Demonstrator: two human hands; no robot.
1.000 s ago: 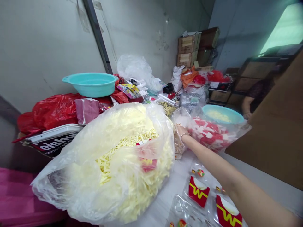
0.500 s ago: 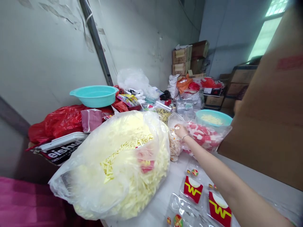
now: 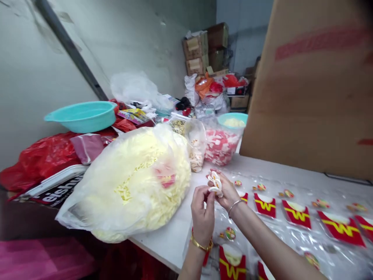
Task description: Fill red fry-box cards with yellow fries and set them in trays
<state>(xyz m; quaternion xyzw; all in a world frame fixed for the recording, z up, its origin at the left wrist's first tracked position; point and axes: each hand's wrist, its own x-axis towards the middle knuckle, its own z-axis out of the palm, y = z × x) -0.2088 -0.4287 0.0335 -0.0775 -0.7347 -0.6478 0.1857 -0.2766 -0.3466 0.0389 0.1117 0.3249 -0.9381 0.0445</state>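
Note:
In my right hand (image 3: pixel 229 191) lie several small white pieces with orange marks (image 3: pixel 215 179), held between palm and curled fingers. My left hand (image 3: pixel 202 208) meets it from the left, with thumb and forefinger closed on the edge of one white piece. Beneath and to the right of both hands are rows of clear plastic trays, holding red fry cartons with a yellow zigzag (image 3: pixel 265 205) and small round coloured pieces (image 3: pixel 261 187). Just beyond my hands stands a clear bag of similar white-and-orange pieces (image 3: pixel 196 153).
A large clear bag of pale yellow sticks (image 3: pixel 140 186) fills the table's left side. Behind are a bag of pink and white pieces (image 3: pixel 220 146) and a turquoise basin (image 3: pixel 233 118). A big cardboard box (image 3: pixel 309 109) walls off the right. Another turquoise basin (image 3: pixel 84 116) sits on red bags.
My right hand has come back from the clear bag toward me, now carrying several white pieces. My left hand has entered the view and meets it. The view has turned right and down.

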